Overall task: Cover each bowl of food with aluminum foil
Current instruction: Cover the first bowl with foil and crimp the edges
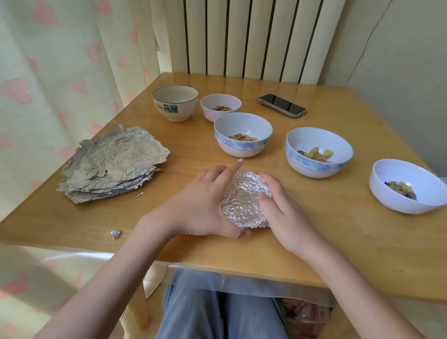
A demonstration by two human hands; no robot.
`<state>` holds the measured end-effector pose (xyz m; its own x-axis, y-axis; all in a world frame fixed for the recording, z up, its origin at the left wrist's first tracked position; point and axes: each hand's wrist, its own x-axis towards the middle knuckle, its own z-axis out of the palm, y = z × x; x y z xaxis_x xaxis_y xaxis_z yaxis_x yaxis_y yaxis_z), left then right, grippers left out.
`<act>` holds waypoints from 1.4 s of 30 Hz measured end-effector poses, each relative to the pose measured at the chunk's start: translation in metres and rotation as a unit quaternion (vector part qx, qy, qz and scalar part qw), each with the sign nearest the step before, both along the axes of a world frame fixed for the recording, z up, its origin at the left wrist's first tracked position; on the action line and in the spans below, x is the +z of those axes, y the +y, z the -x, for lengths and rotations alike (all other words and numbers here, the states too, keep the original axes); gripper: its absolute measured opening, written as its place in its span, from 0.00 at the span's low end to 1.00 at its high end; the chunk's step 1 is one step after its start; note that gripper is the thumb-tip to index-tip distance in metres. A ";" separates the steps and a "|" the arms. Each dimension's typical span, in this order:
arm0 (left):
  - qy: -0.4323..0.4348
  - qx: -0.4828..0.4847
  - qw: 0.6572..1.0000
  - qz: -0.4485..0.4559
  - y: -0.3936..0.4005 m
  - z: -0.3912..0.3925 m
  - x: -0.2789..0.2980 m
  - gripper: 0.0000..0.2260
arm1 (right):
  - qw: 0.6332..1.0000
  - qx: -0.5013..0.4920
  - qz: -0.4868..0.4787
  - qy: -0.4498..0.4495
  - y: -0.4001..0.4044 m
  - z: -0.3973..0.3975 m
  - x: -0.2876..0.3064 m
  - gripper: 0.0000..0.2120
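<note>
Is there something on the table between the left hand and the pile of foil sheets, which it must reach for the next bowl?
Nothing visible. The table between the left hand and the foil pile is bare; a small foil scrap lies at the pile's near edge, below that path.

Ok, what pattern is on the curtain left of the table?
Pink hearts on a cream curtain, clearest in the head view.

dark phone (281,105) (screen up) on wooden table (346,234), heart-print curtain (51,59) behind
</note>
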<state>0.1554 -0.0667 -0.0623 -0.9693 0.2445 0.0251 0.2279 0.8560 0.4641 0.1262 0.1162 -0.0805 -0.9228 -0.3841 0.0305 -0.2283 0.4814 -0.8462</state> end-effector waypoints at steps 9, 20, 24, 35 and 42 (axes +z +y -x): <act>-0.048 0.032 0.998 -0.023 0.006 -0.005 0.009 0.63 | 0.995 0.017 0.027 -0.096 0.000 0.007 0.014 0.16; -0.011 0.272 0.836 -0.477 0.005 0.024 -0.008 0.14 | 0.998 -0.051 -0.007 0.035 -0.037 0.044 0.020 0.16; -0.005 0.293 0.836 -0.464 0.013 0.026 -0.017 0.15 | 0.998 -0.059 0.010 0.022 -0.039 0.042 0.013 0.20; 0.019 0.350 0.843 -0.408 0.011 0.035 -0.025 0.18 | 0.998 -0.064 -0.005 0.030 -0.040 0.044 0.013 0.20; -0.011 0.293 0.826 -0.482 -0.003 0.023 -0.012 0.18 | 0.978 -0.147 0.130 -0.066 -0.021 0.035 0.015 0.20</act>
<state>0.1321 -0.0694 -0.0740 -0.9167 -0.3903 -0.0853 -0.1123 0.0468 0.9926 0.0916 0.0949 -0.0659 -0.9947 -0.0966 -0.0353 0.0074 0.2752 -0.9614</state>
